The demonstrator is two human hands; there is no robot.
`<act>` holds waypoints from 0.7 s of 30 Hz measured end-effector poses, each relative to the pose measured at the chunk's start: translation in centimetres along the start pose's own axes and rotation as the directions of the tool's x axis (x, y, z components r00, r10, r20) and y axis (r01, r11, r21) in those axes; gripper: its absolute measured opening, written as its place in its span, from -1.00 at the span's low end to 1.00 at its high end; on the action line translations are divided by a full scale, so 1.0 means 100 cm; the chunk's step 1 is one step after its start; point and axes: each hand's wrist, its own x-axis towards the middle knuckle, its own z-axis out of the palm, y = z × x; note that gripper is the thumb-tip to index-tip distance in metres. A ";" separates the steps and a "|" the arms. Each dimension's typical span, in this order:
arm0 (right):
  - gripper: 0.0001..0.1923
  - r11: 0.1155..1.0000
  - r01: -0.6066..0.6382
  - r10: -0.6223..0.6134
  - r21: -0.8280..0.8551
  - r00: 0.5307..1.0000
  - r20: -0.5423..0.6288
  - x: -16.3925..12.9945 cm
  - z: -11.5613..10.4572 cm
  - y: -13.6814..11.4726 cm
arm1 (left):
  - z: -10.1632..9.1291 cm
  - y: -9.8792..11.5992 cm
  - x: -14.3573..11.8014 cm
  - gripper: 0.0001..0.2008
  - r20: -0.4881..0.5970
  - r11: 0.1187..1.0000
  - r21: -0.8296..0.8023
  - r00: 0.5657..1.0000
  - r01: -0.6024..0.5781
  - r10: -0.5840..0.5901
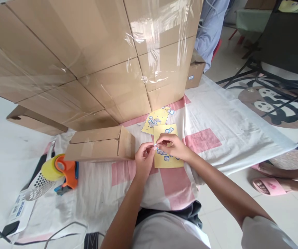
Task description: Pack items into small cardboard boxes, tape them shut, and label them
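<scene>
My left hand [144, 159] and my right hand [173, 147] meet fingertip to fingertip over a yellow sticker sheet [167, 163] lying on a white and pink cloth [216, 138]. Together they pinch a small white sticker [155, 146] between thumbs and forefingers. Several small blue and white stickers sit on the sheet. A second yellow sticker sheet [157, 119] lies just beyond it, against the boxes.
A tall stack of cardboard boxes wrapped in clear film [92, 58] fills the back. A small open carton [102, 144] lies left of my hands. An orange tape dispenser with yellow tape [63, 171] sits at left. Another person's foot in a pink slipper [268, 185] is at right.
</scene>
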 end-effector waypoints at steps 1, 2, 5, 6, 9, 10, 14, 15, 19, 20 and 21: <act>-0.85 1.000 0.008 -0.008 -0.008 1.000 -0.026 0.000 0.000 0.000 | 0.000 0.000 0.000 -0.81 -0.005 1.000 -0.002 1.000 0.023 -0.023; -0.86 1.000 0.008 -0.009 -0.014 0.999 -0.052 0.000 -0.001 -0.001 | 0.000 0.000 -0.001 -0.81 -0.011 0.999 -0.004 0.999 0.044 -0.044; -0.88 0.998 -0.034 0.030 -0.043 0.995 -0.099 0.000 -0.004 -0.002 | -0.001 0.002 -0.002 -0.79 -0.040 0.997 -0.018 0.996 0.077 -0.077; -0.89 0.997 -0.061 0.057 -0.055 0.995 -0.080 0.000 -0.004 -0.003 | -0.001 0.003 -0.002 -0.78 -0.059 0.996 -0.029 0.995 0.080 -0.082; -0.87 0.991 -0.108 0.112 -0.076 0.993 0.041 -0.001 -0.001 -0.003 | -0.002 0.007 -0.005 -0.71 -0.115 0.993 -0.073 0.988 0.094 -0.102; -0.86 0.992 -0.099 0.105 -0.080 0.992 0.067 -0.002 0.001 -0.003 | -0.003 0.008 -0.006 -0.68 -0.129 0.991 -0.088 0.985 0.102 -0.113; -0.88 0.988 0.000 -0.002 -0.154 1.000 -0.012 -0.005 0.012 -0.006 | -0.005 0.013 -0.011 -0.65 -0.126 0.986 -0.110 0.982 0.128 -0.142; -0.89 0.981 0.026 -0.033 -0.190 0.999 -0.032 -0.006 0.014 -0.006 | -0.005 0.013 -0.012 -0.65 -0.120 0.986 -0.102 0.982 0.132 -0.144; -0.87 0.943 0.124 -0.141 -0.310 0.989 -0.033 -0.010 0.017 -0.010 | -0.011 0.015 -0.020 -0.65 -0.104 0.989 -0.045 0.984 0.143 -0.147; -0.87 0.929 0.146 -0.162 -0.340 0.987 -0.020 -0.011 0.017 -0.011 | -0.014 0.015 -0.021 -0.64 -0.093 0.990 -0.021 0.985 0.142 -0.144; -0.86 0.909 0.168 -0.179 -0.381 0.984 0.007 -0.012 0.017 -0.013 | -0.016 0.016 -0.021 -0.64 -0.077 0.991 0.020 0.988 0.133 -0.131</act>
